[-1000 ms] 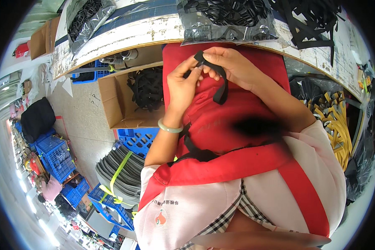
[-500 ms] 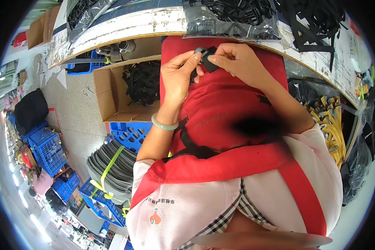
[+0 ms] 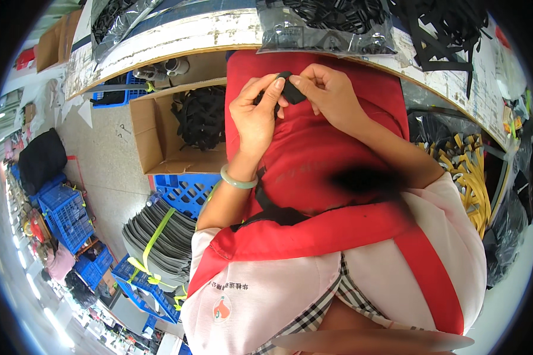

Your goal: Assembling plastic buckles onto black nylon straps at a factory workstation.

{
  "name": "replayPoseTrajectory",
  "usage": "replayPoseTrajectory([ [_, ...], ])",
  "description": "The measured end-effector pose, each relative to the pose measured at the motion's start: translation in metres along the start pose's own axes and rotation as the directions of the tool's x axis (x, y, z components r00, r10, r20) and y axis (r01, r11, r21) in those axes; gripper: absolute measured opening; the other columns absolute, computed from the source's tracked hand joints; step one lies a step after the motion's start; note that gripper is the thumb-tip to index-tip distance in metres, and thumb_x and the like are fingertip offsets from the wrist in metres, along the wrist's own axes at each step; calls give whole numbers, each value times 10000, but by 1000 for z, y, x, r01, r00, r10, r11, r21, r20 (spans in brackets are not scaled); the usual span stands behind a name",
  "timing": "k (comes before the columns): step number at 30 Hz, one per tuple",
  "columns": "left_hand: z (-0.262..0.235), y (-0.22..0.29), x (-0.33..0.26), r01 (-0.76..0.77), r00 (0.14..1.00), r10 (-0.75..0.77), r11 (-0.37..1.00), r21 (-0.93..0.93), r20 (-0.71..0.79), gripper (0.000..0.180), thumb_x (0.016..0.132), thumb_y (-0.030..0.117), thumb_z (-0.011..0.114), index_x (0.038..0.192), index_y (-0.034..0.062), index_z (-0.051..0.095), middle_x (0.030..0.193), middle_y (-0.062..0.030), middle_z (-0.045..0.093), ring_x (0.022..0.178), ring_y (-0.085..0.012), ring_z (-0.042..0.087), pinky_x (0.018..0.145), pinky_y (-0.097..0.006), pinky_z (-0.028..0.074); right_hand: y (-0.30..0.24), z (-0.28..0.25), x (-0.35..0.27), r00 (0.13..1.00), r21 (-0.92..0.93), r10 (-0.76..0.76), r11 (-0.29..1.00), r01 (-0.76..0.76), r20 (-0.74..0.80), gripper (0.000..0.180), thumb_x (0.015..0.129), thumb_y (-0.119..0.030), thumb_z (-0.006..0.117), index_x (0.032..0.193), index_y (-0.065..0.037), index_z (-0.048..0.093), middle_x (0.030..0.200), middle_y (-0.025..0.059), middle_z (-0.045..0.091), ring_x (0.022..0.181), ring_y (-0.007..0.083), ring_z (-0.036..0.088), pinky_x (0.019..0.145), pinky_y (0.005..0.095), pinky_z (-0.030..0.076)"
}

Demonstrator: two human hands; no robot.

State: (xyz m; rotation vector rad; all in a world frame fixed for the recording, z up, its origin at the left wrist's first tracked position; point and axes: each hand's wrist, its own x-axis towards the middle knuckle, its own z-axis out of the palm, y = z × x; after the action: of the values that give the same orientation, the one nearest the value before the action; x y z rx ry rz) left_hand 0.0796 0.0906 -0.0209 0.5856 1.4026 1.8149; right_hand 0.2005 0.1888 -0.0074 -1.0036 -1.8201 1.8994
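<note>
Over the red apron (image 3: 314,142) on my lap, my two hands meet in front of the table edge. A short black strap piece (image 3: 292,92) is between them. My left hand (image 3: 254,118) pinches its left end between thumb and fingers. On its right side, my right hand (image 3: 333,97) has thumb and forefinger closed on the same piece. Some dark material also shows among the left fingers, and its shape is mostly hidden. A pale green bangle (image 3: 238,181) circles my left wrist.
The worn white table (image 3: 219,32) bears a clear bag of black straps (image 3: 331,26) and loose black straps (image 3: 447,35). At the left, a cardboard box (image 3: 148,133) holds black pieces, near a blue crate (image 3: 183,192) and grey stacked sheets (image 3: 160,236). Yellow straps (image 3: 468,177) hang at the right.
The black piece has turned and now shows a smaller, narrower face between my fingers. My right hand has shifted slightly left and down. Both hands keep their grip.
</note>
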Motion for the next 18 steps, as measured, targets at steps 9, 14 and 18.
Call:
replayPoseTrajectory([
  [9, -5, -4, 1, -43, 999, 43, 999, 22, -9, 152, 869, -10, 640, 1012, -53, 669, 835, -62, 572, 617, -106, 584, 463, -206, 468, -2, -4, 0, 990, 255, 77, 961, -104, 114, 191, 933, -222, 603, 880, -42, 569, 720, 8, 584, 601, 67, 571, 548, 212, 489],
  [14, -11, -5, 0, 5, 996, -4, 1000, -12, 87, 151, 871, -7, 636, 1010, -56, 670, 848, -66, 583, 621, -108, 584, 467, -207, 467, 13, -4, 5, 990, 238, 50, 968, -81, 133, 236, 951, -271, 573, 955, -35, 569, 766, 24, 585, 633, 84, 576, 567, 224, 492],
  [18, -18, 6, 0, 99, 985, -99, 995, 8, 144, 149, 876, 7, 636, 1007, -52, 672, 820, -68, 601, 608, -105, 581, 465, -205, 462, 15, -16, 14, 903, 386, 186, 857, -342, 387, 207, 943, -244, 574, 964, -39, 590, 682, -15, 528, 572, 66, 510, 519, 209, 422],
])
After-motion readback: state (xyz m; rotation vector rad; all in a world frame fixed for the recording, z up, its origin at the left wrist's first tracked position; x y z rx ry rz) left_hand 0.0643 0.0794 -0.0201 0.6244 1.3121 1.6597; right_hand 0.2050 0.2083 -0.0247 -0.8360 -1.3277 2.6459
